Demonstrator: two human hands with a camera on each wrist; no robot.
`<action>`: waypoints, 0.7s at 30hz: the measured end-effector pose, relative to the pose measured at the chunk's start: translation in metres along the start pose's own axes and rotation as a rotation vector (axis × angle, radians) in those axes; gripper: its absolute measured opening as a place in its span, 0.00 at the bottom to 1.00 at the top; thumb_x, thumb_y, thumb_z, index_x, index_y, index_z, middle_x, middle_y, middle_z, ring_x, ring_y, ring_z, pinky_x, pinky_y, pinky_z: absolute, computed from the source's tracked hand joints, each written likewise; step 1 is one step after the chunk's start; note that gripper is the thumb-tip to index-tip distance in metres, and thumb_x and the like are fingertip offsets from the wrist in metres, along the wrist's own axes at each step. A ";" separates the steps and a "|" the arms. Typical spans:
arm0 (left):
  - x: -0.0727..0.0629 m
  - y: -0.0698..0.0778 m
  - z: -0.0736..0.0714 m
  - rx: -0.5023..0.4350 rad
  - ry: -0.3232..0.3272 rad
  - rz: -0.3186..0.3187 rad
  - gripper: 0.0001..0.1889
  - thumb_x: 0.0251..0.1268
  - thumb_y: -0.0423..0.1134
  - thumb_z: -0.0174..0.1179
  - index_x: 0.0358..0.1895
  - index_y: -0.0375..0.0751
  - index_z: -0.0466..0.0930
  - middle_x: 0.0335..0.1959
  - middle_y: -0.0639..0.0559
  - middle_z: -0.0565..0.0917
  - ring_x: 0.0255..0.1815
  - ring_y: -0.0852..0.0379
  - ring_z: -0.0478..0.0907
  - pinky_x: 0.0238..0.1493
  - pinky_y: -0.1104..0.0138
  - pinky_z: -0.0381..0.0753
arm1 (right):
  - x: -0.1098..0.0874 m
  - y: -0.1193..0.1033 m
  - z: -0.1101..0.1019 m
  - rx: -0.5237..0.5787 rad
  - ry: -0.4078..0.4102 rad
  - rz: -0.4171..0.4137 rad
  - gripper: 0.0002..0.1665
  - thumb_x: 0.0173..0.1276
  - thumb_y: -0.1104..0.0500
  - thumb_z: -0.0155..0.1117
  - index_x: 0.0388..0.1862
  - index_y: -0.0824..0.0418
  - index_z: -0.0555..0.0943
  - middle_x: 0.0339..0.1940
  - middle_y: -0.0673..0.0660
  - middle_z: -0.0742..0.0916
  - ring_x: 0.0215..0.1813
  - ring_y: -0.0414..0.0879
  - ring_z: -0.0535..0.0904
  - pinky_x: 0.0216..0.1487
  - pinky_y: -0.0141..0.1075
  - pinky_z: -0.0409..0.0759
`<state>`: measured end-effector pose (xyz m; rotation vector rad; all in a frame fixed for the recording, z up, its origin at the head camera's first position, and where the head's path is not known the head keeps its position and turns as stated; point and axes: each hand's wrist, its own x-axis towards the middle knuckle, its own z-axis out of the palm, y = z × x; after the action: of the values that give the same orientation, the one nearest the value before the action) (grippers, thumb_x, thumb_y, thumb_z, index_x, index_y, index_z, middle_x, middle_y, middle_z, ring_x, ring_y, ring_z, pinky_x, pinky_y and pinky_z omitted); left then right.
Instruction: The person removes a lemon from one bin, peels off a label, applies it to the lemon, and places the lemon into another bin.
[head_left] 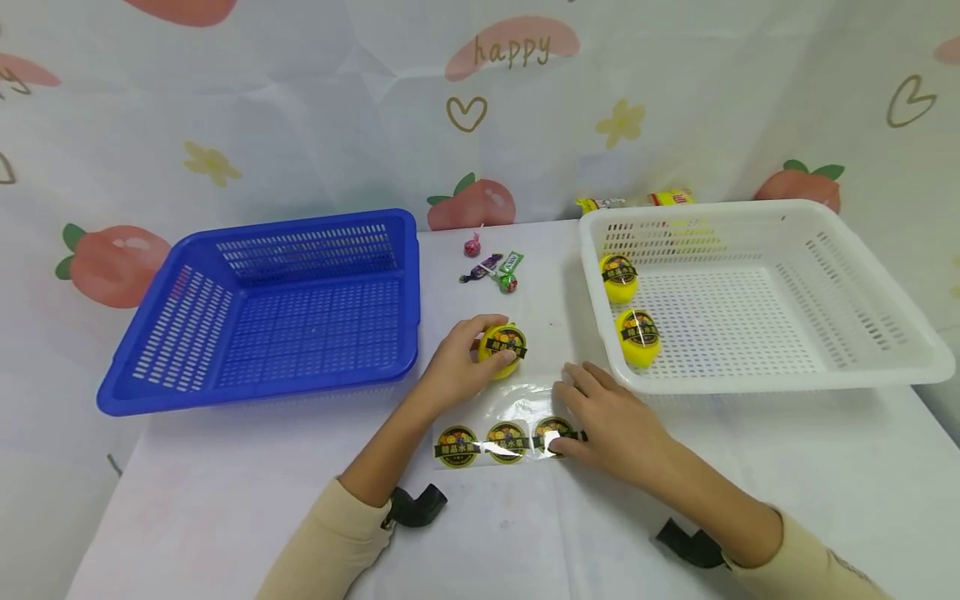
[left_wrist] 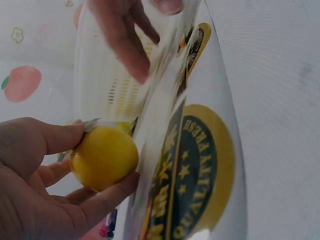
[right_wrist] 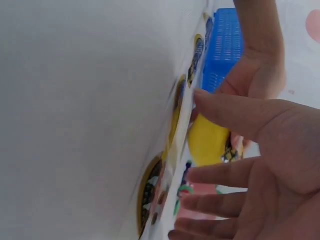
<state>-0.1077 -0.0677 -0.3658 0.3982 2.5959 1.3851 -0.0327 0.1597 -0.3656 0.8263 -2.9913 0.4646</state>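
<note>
In the head view, my left hand point(head_left: 459, 365) grips a lemon point(left_wrist: 106, 159) between thumb and fingers. A round black and gold fruit sticker point(head_left: 506, 340) sits on the lemon's upper side. Below it on the table lies a clear, glossy sheet point(head_left: 517, 404) bearing a row of matching round stickers point(head_left: 457, 447). My right hand point(head_left: 611, 429) rests at the sheet's right end, fingers loosely spread and thumb over the third sticker, partly covering it. Its palm holds nothing in the right wrist view. Two more stickered lemons, one farther back point(head_left: 621, 292) and one nearer point(head_left: 639, 353), lie in the white basket point(head_left: 772, 382).
A blue plastic basket point(head_left: 262, 392) stands on the left. Between the baskets, toward the back, are a pink lollipop point(head_left: 472, 247), a purple wrapped candy point(head_left: 481, 269), a green wrapped candy point(head_left: 512, 262) and a green lollipop point(head_left: 507, 284). Yellow packets point(head_left: 671, 197) show behind the white basket.
</note>
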 end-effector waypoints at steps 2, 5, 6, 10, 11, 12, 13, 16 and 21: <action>0.003 -0.002 0.002 -0.071 0.018 0.014 0.25 0.67 0.38 0.67 0.67 0.43 0.75 0.60 0.42 0.76 0.60 0.46 0.73 0.63 0.54 0.73 | 0.007 -0.001 0.000 0.081 0.001 0.021 0.44 0.58 0.47 0.78 0.66 0.71 0.73 0.66 0.69 0.76 0.67 0.65 0.71 0.65 0.56 0.71; 0.005 -0.005 0.006 -0.161 0.028 0.031 0.25 0.68 0.36 0.66 0.68 0.42 0.74 0.64 0.43 0.75 0.62 0.44 0.73 0.62 0.54 0.74 | 0.020 -0.002 0.001 0.296 0.016 0.074 0.46 0.65 0.49 0.73 0.73 0.70 0.64 0.68 0.69 0.75 0.67 0.63 0.73 0.64 0.56 0.72; 0.006 -0.005 0.007 -0.190 0.024 0.037 0.25 0.68 0.36 0.65 0.68 0.41 0.73 0.64 0.43 0.75 0.60 0.43 0.75 0.60 0.55 0.76 | 0.025 -0.002 0.001 0.389 0.020 0.096 0.45 0.68 0.51 0.70 0.75 0.69 0.62 0.67 0.68 0.76 0.66 0.62 0.73 0.63 0.55 0.74; 0.007 -0.009 0.009 -0.286 -0.013 0.043 0.26 0.69 0.33 0.64 0.70 0.39 0.71 0.65 0.41 0.73 0.57 0.40 0.78 0.54 0.57 0.81 | 0.046 0.003 0.007 0.731 0.025 0.183 0.35 0.74 0.54 0.62 0.72 0.67 0.61 0.61 0.68 0.78 0.61 0.62 0.77 0.58 0.55 0.78; 0.007 -0.009 0.010 -0.297 -0.025 0.044 0.27 0.70 0.32 0.63 0.70 0.38 0.70 0.65 0.41 0.73 0.57 0.39 0.78 0.53 0.58 0.81 | 0.050 0.005 0.008 0.785 0.029 0.203 0.32 0.75 0.55 0.60 0.70 0.67 0.62 0.60 0.68 0.79 0.60 0.63 0.78 0.58 0.55 0.78; 0.007 -0.009 0.010 -0.307 -0.037 0.043 0.27 0.70 0.32 0.62 0.71 0.37 0.69 0.66 0.40 0.72 0.58 0.38 0.78 0.54 0.58 0.81 | 0.053 0.006 0.009 0.831 0.033 0.220 0.29 0.75 0.56 0.59 0.68 0.67 0.63 0.58 0.68 0.79 0.59 0.63 0.78 0.57 0.54 0.79; 0.007 -0.009 0.010 -0.310 -0.048 0.039 0.27 0.70 0.31 0.61 0.71 0.37 0.68 0.66 0.39 0.71 0.59 0.38 0.77 0.55 0.58 0.81 | 0.055 0.007 0.011 0.870 0.037 0.241 0.28 0.76 0.56 0.58 0.66 0.68 0.64 0.57 0.68 0.79 0.58 0.63 0.78 0.56 0.52 0.80; 0.007 -0.008 0.009 -0.331 -0.078 0.017 0.27 0.73 0.32 0.59 0.73 0.37 0.66 0.68 0.38 0.68 0.63 0.38 0.75 0.57 0.59 0.79 | 0.059 0.009 0.012 0.981 0.050 0.302 0.25 0.76 0.58 0.58 0.64 0.70 0.65 0.56 0.68 0.78 0.56 0.62 0.79 0.51 0.48 0.82; 0.006 -0.005 0.008 -0.355 -0.089 -0.024 0.23 0.79 0.40 0.52 0.72 0.39 0.69 0.67 0.38 0.65 0.64 0.40 0.75 0.59 0.59 0.78 | 0.066 0.008 0.012 1.210 0.034 0.432 0.26 0.76 0.59 0.56 0.67 0.69 0.64 0.55 0.68 0.76 0.52 0.59 0.81 0.47 0.43 0.84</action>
<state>-0.1122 -0.0625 -0.3749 0.3623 2.2151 1.7328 -0.0931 0.1302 -0.3739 0.0614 -2.5739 2.3215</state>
